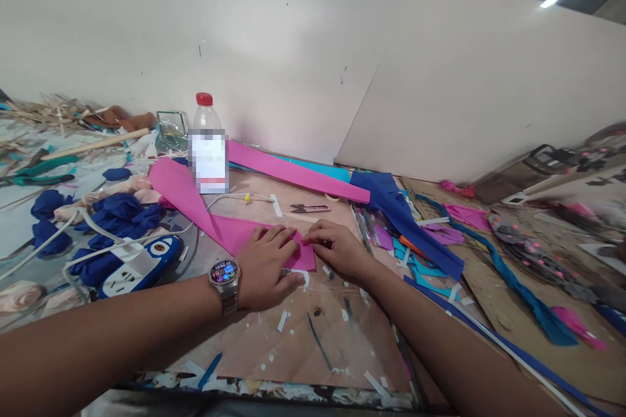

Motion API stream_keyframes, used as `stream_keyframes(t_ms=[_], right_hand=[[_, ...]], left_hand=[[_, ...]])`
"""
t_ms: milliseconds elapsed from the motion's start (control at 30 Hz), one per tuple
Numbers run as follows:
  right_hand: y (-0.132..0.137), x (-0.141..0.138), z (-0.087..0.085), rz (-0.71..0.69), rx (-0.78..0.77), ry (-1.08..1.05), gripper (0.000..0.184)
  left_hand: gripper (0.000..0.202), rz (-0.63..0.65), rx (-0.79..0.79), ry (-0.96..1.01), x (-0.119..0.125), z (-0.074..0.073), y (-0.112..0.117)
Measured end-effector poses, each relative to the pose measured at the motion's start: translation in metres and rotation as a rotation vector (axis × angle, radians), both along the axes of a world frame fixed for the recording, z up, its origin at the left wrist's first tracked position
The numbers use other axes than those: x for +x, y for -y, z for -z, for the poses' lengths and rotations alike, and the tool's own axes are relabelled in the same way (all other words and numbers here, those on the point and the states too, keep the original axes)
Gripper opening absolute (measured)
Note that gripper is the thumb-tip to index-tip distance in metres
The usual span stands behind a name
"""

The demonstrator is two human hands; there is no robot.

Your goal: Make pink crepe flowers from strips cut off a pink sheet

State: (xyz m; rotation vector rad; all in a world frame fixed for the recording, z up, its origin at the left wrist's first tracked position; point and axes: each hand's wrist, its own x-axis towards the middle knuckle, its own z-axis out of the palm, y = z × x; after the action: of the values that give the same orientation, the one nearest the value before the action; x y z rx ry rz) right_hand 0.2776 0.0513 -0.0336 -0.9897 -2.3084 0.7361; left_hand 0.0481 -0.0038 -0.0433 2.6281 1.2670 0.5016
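Pink sheet material is what both hands are on: a long pink strip runs from beside the bottle down across the counter to its near end, which lies under the fingers. The left hand, with a wristwatch on it, lies flat and open on that end, palm down, which looks meant to pin the strip so it cannot slide or curl. The right hand sits just beside it, almost touching, its fingertips bent onto the corner of the same end; whether they pinch the edge or only press on it cannot be told. The rest of the strip trails away freely, apart from the cable that crosses it. A second pink strip lies farther back, with small snips between the two, close to the hands. To the left a blue and white power strip rests among dark blue pieces; to the right a blue sheet and turquoise offcuts spill over the counter. The work surface is a worn, brownish board, smeared and dotted with white tape bits and scraps. White panels stand behind it and meet at an angle, with a dark ceiling and one light showing above them.
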Motion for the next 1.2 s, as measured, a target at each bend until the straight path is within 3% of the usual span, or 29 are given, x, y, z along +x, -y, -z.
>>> stream_keyframes(t_ms=[267,667,900,1200], right_hand=[[-0.001,0.001,-0.002,0.008,0.085,0.062,0.027],[0.002,0.000,-0.005,-0.042,0.044,0.028,0.026],[0.005,-0.002,-0.007,-0.050,0.072,0.032,0.043],[0.006,-0.002,-0.007,-0.048,0.082,0.014,0.046]], left_hand=[[0.050,0.009,0.022,0.011,0.000,0.000,0.000],[0.051,0.010,0.024,0.022,0.001,-0.003,0.000],[0.047,-0.007,0.038,0.023,0.001,-0.005,0.002],[0.046,0.027,0.049,0.027,0.002,-0.010,0.003]])
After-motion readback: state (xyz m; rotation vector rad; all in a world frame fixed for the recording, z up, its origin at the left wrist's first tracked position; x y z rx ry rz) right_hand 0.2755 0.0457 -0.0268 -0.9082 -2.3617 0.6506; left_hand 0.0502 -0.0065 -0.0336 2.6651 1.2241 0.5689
